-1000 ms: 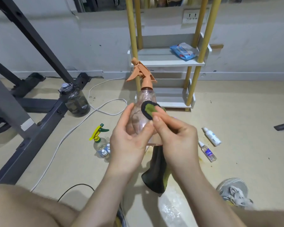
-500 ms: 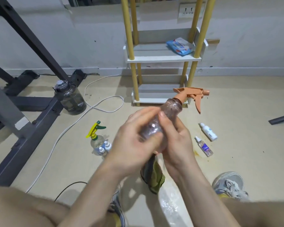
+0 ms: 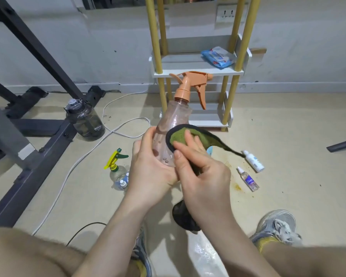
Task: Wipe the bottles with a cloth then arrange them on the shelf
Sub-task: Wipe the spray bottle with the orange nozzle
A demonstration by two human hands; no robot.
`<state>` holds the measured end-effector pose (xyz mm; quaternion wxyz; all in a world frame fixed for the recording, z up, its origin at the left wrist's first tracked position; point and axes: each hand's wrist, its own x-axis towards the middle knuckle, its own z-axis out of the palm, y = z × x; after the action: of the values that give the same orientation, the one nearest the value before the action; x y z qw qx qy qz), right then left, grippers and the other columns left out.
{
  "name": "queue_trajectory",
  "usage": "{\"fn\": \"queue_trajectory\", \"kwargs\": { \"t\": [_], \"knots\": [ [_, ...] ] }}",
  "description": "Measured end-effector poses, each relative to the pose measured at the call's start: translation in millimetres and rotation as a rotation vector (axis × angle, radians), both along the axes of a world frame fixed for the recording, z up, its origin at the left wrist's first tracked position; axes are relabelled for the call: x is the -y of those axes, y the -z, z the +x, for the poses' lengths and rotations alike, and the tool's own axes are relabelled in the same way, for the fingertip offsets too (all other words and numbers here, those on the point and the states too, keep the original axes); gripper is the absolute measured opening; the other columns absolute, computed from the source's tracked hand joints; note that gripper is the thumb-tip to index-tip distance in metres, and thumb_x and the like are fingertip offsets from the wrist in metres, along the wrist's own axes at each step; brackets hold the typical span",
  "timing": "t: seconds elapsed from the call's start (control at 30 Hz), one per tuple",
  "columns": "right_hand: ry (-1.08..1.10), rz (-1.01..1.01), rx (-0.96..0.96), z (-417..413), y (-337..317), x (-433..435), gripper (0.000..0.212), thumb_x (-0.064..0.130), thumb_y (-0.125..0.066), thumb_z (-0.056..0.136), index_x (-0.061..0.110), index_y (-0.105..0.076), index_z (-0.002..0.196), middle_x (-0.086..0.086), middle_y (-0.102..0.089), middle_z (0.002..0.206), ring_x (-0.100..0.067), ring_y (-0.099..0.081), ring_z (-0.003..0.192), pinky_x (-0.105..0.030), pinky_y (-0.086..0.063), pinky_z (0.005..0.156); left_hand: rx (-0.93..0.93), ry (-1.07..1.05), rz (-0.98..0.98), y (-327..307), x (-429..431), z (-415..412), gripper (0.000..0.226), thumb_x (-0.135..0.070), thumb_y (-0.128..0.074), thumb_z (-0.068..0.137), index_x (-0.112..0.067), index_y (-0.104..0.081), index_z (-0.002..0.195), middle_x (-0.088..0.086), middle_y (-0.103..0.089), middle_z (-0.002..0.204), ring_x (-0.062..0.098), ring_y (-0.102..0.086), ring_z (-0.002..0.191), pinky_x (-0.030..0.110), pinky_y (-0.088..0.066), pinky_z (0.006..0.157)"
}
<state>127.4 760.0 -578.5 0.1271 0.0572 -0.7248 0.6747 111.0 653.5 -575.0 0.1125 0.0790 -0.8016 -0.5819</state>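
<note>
My left hand (image 3: 150, 170) grips the lower body of a clear pinkish spray bottle (image 3: 173, 124) with an orange trigger head, held upright in front of me. My right hand (image 3: 200, 172) holds a green cloth with a black edge (image 3: 180, 136) against the bottle's right side; part of the cloth hangs below my wrist. The white shelf with yellow posts (image 3: 198, 72) stands behind against the wall. On the floor lie a yellow-green spray bottle (image 3: 117, 166), a white bottle (image 3: 253, 161) and a small clear spray bottle (image 3: 248, 179).
A blue packet (image 3: 218, 56) lies on the middle shelf. A dark water jug (image 3: 85, 119) stands by a black metal frame (image 3: 28, 124) at left. A white cable (image 3: 116, 124) loops over the floor. My shoes (image 3: 278, 228) and knees are near the bottom edge.
The bottle was tilted sideways with its head pointing right half a second ago; it is upright again now. My right hand has brought the green cloth up onto its side.
</note>
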Motion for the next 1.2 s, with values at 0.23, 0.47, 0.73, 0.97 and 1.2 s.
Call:
{"fn": "queue_trajectory", "kwargs": {
  "t": [0.23,0.47,0.73,0.97,1.2],
  "knots": [
    [0.126,0.084,-0.047,-51,-29,-23,0.023,0.005,-0.080,0.077,0.023,-0.073,0.088,0.011,-0.073,0.087,-0.006,-0.068,0.085,-0.028,-0.054,0.085,0.044,0.078,0.120,13,-13,2,0.081,-0.029,-0.090,0.045,-0.037,-0.057,0.119,0.012,-0.061,0.121,0.024,-0.069,0.102,0.052,-0.055,0.092],
    [-0.044,0.350,-0.333,-58,-18,-22,0.013,0.014,-0.072,0.082,0.012,-0.080,0.093,0.001,-0.068,0.099,-0.017,-0.063,0.097,-0.027,-0.049,0.091,0.055,0.153,0.275,8,-11,3,0.068,-0.003,-0.081,0.052,-0.023,-0.062,0.114,0.000,-0.073,0.103,0.012,-0.069,0.086,0.032,-0.057,0.076],
    [0.199,0.189,-0.128,-92,-10,-32,0.011,0.017,-0.072,0.087,0.021,-0.078,0.095,0.005,-0.059,0.103,-0.010,-0.060,0.104,-0.025,-0.049,0.097,0.084,0.222,0.334,5,-28,16,0.058,-0.007,-0.080,0.053,-0.047,-0.070,0.094,-0.017,-0.074,0.092,0.002,-0.068,0.083,0.016,-0.052,0.074],
    [-0.069,0.251,-0.130,-45,3,-22,0.030,0.019,-0.054,0.091,0.018,-0.076,0.111,0.016,-0.060,0.133,0.004,-0.044,0.131,-0.012,-0.029,0.110,-0.001,0.171,0.335,2,-18,6,0.063,-0.005,-0.082,0.055,-0.021,-0.065,0.113,-0.006,-0.074,0.104,0.007,-0.069,0.094,0.019,-0.052,0.078],
    [-0.231,-0.114,0.011,-52,-9,-14,0.032,0.016,-0.051,0.098,0.036,-0.062,0.120,0.021,-0.027,0.158,0.014,-0.031,0.138,-0.035,-0.031,0.120,-0.059,0.191,0.382,-8,-15,5,0.058,-0.006,-0.079,0.068,-0.020,-0.062,0.122,-0.004,-0.072,0.114,0.011,-0.068,0.105,0.030,-0.055,0.085]
  ]
}}
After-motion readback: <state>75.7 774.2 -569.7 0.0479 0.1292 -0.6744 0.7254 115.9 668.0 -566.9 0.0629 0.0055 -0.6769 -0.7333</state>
